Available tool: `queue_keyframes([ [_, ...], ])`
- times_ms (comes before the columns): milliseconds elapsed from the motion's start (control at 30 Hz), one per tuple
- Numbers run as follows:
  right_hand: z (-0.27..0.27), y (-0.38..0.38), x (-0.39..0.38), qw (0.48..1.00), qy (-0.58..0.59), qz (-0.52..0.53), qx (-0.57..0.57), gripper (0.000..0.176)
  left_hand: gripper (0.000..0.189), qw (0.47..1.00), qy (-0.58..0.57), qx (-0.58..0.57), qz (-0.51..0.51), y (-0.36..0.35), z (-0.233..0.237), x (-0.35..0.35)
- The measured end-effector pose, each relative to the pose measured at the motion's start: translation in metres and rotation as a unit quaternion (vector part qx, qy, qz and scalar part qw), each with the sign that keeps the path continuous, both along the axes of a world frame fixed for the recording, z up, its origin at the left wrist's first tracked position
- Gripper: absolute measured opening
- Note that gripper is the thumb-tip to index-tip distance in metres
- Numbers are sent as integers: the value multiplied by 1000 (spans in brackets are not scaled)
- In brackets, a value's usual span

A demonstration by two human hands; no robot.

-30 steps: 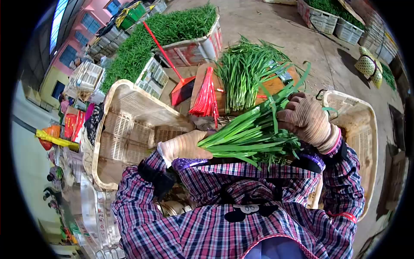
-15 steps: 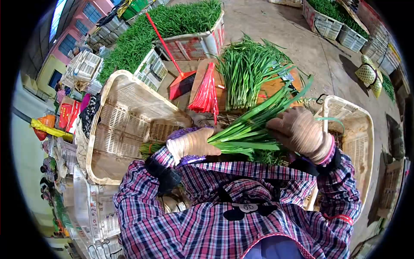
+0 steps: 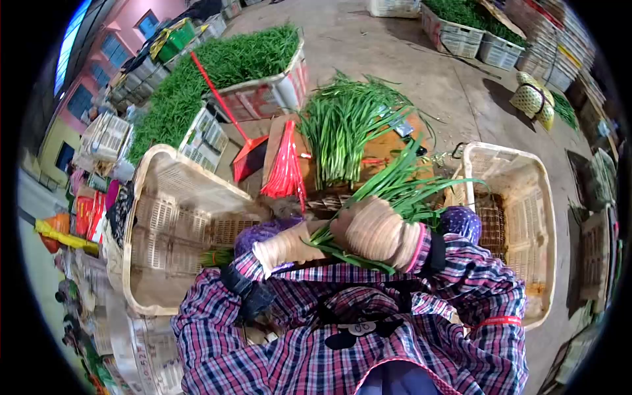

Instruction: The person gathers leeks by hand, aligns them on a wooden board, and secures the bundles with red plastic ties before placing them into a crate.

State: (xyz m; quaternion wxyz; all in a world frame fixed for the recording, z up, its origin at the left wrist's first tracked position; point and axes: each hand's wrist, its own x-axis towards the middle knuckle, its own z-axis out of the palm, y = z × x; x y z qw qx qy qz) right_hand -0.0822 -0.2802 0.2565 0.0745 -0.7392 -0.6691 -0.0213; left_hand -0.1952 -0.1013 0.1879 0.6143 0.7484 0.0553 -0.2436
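Note:
A bunch of long green leafy stalks point(image 3: 401, 191) lies across my lap, its leaves fanning to the upper right. Gloved in tan, my left hand point(image 3: 289, 243) is wrapped round the stalk ends. My right hand point(image 3: 372, 230), in a similar glove, is closed over the bunch close beside the left one; its fingertips are partly hidden. Beyond them, a larger pile of green stalks point(image 3: 342, 131) rests on a wooden board point(image 3: 388, 145). Red strips point(image 3: 286, 164) lie on the board's left side.
Large plastic crates stand at my left point(image 3: 168, 217) and right point(image 3: 533, 224). A red-handled dustpan point(image 3: 250, 158) is left of the board. Crates full of greens point(image 3: 276, 92) stand beyond. A patterned sack point(image 3: 530, 99) lies on the floor at right.
My right hand has moved left along the bunch, up to my left hand. The leaves now spread more to the right. The whole view has shifted.

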Motion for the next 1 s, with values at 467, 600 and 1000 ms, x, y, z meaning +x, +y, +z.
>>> queue_keyframes([
  [467,-2,-5,-12,999,24,-25,-27,15,42,992,89,-76,41,-2,11,0],
  [600,-2,-8,-20,998,46,-32,2,15,44,999,48,-19,18,-15,24,10],
  [1000,-16,-13,-9,996,43,-75,34,16,49,962,-164,219,-10,-9,-9,17],
])
